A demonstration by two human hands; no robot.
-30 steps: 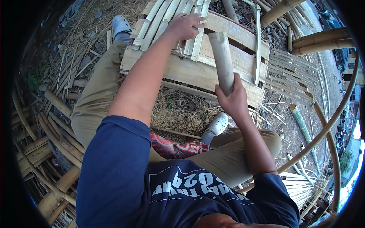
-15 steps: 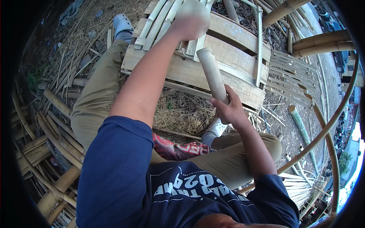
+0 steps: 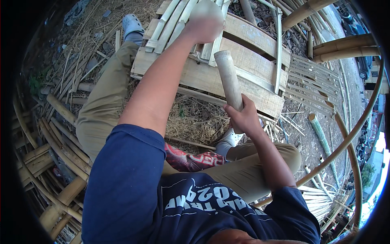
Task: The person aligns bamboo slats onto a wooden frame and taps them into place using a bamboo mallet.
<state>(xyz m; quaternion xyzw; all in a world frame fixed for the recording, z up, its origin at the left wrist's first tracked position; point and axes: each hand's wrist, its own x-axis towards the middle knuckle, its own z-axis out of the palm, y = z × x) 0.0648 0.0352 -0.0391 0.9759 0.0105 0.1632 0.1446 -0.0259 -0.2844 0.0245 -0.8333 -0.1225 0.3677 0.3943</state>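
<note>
While the person sits at the near side of a low wooden pallet (image 3: 199, 77), the two legs lie about it, the left one stretched beside its left end and the right one folded in front of its near edge. The pallet is the broad surface at the middle, built of pale boards with dark gaps between them. To its left and nearer the person, a heap of bamboo poles (image 3: 67, 158) is spread over the ground; just past its right end lies a slatted panel (image 3: 313, 79) of thin strips. Straw (image 3: 193, 122) covers the ground before its near edge.

On the left part of the pallet a row of split bamboo strips (image 3: 168, 30) lies side by side, running from its far side toward the near boards. One more strip (image 3: 278, 53) crosses the boards near its right end.

Smaller than these is the thick round bamboo piece (image 3: 228, 77), gripped near its lower end in the right hand (image 3: 244, 116), which is at the pallet's near edge. The piece slants up and left from that fist, its upper end in front of the near boards, to the right of and nearer than the left hand (image 3: 205, 26). Above the strips on the pallet, that hand is blurred; whether its fingers are closed cannot be told.
</note>
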